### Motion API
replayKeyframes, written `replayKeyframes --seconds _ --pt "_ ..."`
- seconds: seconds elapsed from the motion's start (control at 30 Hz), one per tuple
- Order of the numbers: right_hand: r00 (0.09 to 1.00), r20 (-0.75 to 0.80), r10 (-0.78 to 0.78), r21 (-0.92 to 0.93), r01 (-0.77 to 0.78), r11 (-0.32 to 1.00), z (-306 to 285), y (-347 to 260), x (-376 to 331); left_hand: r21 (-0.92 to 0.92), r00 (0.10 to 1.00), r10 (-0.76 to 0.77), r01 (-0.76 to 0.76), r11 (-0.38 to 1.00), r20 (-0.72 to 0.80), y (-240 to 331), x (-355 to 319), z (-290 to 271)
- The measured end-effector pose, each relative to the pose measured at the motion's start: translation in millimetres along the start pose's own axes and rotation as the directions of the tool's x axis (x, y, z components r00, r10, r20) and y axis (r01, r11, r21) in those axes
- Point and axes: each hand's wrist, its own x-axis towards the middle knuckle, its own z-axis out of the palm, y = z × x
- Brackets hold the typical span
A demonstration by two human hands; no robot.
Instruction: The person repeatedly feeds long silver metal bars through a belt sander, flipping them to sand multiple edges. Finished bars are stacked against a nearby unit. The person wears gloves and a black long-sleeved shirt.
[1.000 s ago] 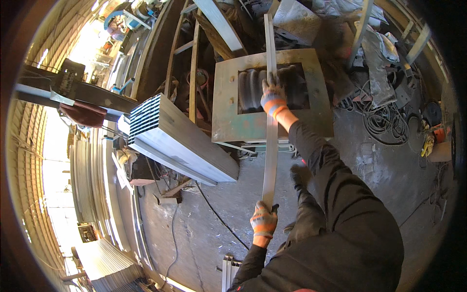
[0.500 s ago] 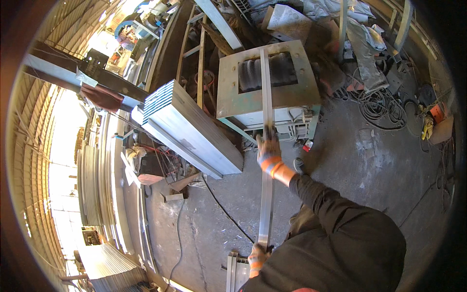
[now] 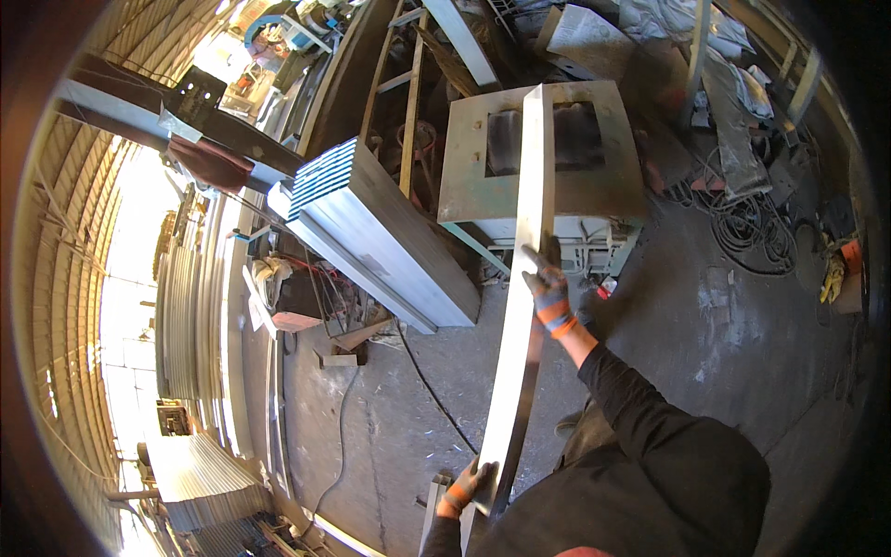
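A long, bright silver metal profile (image 3: 522,343) runs from near my body up across the green-grey machine box (image 3: 473,190). My right hand (image 3: 551,297), in a grey and orange glove, grips it around the middle, with fingers laid over its bright face. At the near end, my left hand (image 3: 466,486) in a similar glove is closed on the profile's edge. The far end overlaps the rectangular opening in the machine's top; whether it touches there, I cannot tell. Beside my left hand, part of another metal piece (image 3: 433,501) shows.
To the left stands a tall stack of silver profiles (image 3: 399,251). A black cable (image 3: 422,371) crosses the floor. Coiled hoses (image 3: 752,237) lie at the right. Farther left are long ribbed metal sheets (image 3: 181,325) and a red box (image 3: 295,322).
The metal profile has turned, showing a wider bright face, and looks nearer. My right hand has shifted right and slightly down; my left hand has moved left. The view has shifted a little too.
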Motion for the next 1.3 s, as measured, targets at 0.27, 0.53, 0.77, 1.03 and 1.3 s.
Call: replayKeyframes --seconds 0.27,0.53,0.77,1.03,1.3 --pt "0.842 0.140 -0.521 -0.700 0.456 0.550 -42 58 344 0.171 0.976 0.103 -0.070 0.983 -0.192 259 258 37" --pt "0.991 0.132 0.040 -0.945 0.113 0.307 -30 68 599 0.297 0.959 0.147 -0.071 0.952 -0.242 432 454 42" --pt "0.973 0.107 -0.204 -0.958 0.156 0.241 -28 79 564 0.324 0.924 0.297 -0.213 0.922 -0.240 410 437 45" --pt "0.990 0.118 -0.082 -0.929 0.139 0.342 -14 29 364 0.297 0.971 0.091 -0.022 0.954 -0.220 303 278 55" --pt "0.968 0.173 -0.180 -0.911 0.227 0.343 7 -10 99 0.292 0.961 0.061 0.022 0.956 -0.271 117 85 60"
